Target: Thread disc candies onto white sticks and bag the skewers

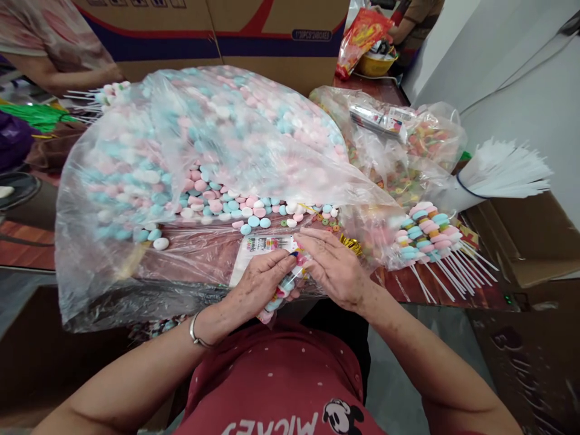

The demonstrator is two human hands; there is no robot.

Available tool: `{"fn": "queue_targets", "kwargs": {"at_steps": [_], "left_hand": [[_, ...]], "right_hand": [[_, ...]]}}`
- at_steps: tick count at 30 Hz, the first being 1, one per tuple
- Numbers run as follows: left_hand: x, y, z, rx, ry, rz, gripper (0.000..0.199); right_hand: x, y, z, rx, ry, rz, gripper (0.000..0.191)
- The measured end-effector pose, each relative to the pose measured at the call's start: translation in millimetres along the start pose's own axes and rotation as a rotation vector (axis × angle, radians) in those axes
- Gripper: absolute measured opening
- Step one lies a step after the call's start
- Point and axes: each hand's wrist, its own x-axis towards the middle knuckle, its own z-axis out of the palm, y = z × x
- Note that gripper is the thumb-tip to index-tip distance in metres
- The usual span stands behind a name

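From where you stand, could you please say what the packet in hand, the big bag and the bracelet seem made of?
Packet: likely glossy clear plastic, contents showing through. Big bag: thin, shiny plastic, translucent and creased. Bracelet: probably polished metal, silvery glints.

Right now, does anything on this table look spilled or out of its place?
Slightly, yes: small ring-shaped pieces lie loose just beyond the right hand, beside the pink, blue and white candies, so two kinds seem mixed. A few candies also sit apart from the heap, toward the left. Nothing looks clearly damaged.
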Motion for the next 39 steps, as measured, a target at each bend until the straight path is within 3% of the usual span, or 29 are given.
{"fn": "queue_targets", "kwargs": {"at_steps": [3,6,10,14,18,21,24,27,30,34,36,39], "left_hand": [[-1,0,-1.9,0.098,0.071,0.037,0.041],[-2,4,-0.9,0.181,0.128,0.134,0.036],[-1,3,2.9,0.332,0.187,0.327,0.032],[-5,-8,3.8,0.166,0.079,0.205,0.032],[-12,-15,1.8,0.004,-0.012,0.109,0.03],[-11,-11,-1.7,-0.088,-0.058,0.015,0.033],[-5,-3,-9.4,-0.173,-0.249,-0.177,0.033],[-1,-3,-18.6,-0.226,-0.479,-0.311,0.031],[0,-8,-24.9,-0.262,-0.591,-0.332,0.036],[-3,-3,-27.2,-0.165,-0.589,-0.289,0.036],[-5,4,-26.5,-0.019,-0.544,-0.209,0.033],[-7,14,-23.8,0.236,-0.385,-0.061,0.036]], "right_hand": [[-3,-5,0,0.084,0.077,0.102,0.049],[-6,-11,1,0.175,0.183,0.383,0.056],[-12,-23,19,0.483,0.054,0.669,0.027],[-20,-31,39,0.821,0.177,0.801,0.018],[-25,-33,45,0.964,0.302,0.861,0.019],[-27,-32,44,1.038,0.312,0.819,0.019],[-30,-27,40,1.034,0.126,0.658,0.024],[-34,-20,33,0.826,-0.002,0.397,0.014],[-35,-14,26,0.51,0.014,0.158,0.014],[-32,-15,24,0.294,0.033,0.048,0.02],[-31,-18,28,0.223,0.074,0.109,0.02],[-29,-23,35,0.128,0.141,0.249,0.021]]}}
